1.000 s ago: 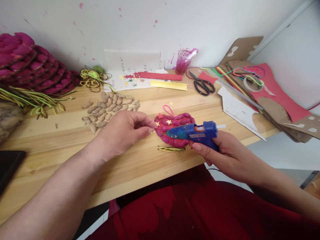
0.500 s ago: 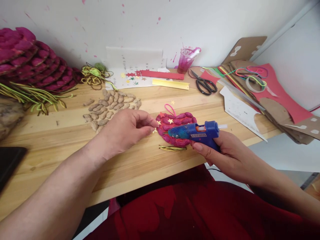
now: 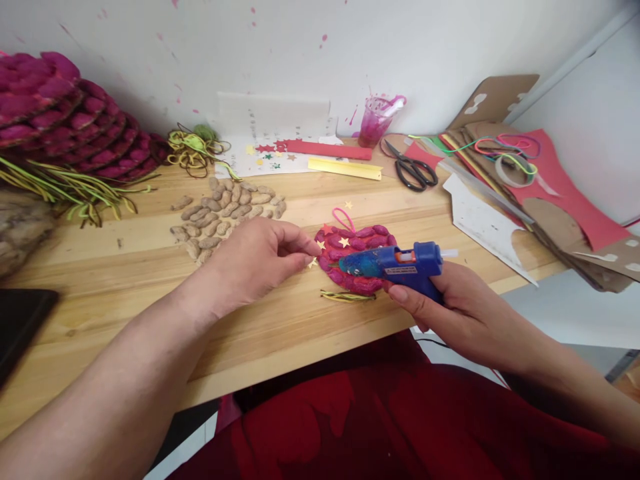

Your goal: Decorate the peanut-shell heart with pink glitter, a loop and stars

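Observation:
A round craft piece covered in magenta-painted peanut shells (image 3: 376, 235) lies on the wooden table, with a pink loop (image 3: 343, 217) at its top. Yellow stars (image 3: 344, 243) and a red star (image 3: 327, 229) sit on its upper left part. At its left edge, my left hand (image 3: 260, 257) is closed, thumb and forefinger pinching a small yellow star (image 3: 313, 263). My right hand (image 3: 450, 300) grips a blue hot glue gun (image 3: 390, 261) by the handle; its nozzle points left over the shells. A short bundle of green and dark yarn (image 3: 347, 296) lies just below the piece.
Unpainted peanuts (image 3: 225, 210) are spread to the left. Behind lie a red paper strip (image 3: 330, 149), a folded yellow strip (image 3: 345, 169) and black-handled scissors (image 3: 416, 172). A pink-stained cup (image 3: 373, 123) stands by the wall. Cardboard and coloured paper (image 3: 575, 200) pile up at right.
The view has shifted slightly, so everything appears a little further right. The hands, the glue gun and the star keep nearly the same places over the craft piece.

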